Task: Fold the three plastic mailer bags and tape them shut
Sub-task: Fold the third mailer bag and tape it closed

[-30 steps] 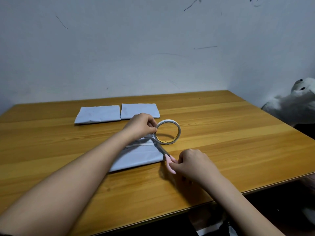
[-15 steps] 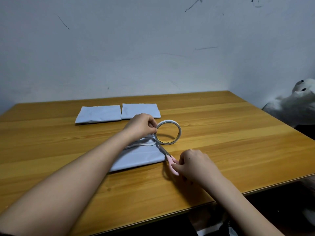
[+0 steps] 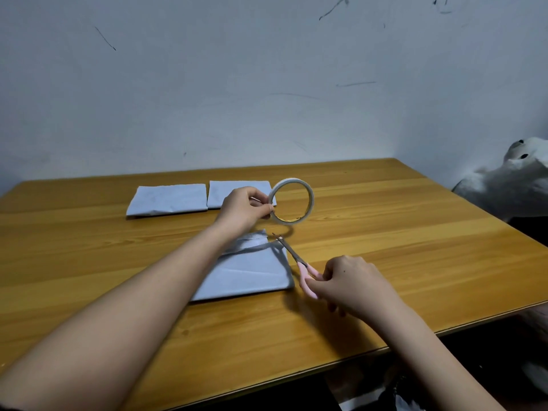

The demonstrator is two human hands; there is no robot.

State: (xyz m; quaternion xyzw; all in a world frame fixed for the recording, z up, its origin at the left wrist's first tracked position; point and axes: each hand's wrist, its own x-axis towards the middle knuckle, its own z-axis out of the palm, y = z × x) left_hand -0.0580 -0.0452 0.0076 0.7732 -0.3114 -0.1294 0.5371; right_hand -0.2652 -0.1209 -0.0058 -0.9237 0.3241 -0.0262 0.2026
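Three folded mailer bags lay on the table (image 3: 385, 232): two (image 3: 167, 199) (image 3: 234, 189) side by side at the back, apparently finished, the third bag (image 3: 249, 271) nearest, tape across its fold. Left hand (image 3: 244, 207) pinched the tape roll (image 3: 292, 204) above it; right hand (image 3: 353, 281) gripped closed scissors (image 3: 293, 256). Little seemed left.

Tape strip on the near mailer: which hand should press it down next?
Probably the left hand. It holds the tape roll lifted just beyond the near mailer bag and hovers nearest the strip. The right hand is occupied gripping the pink scissors beside the bag.
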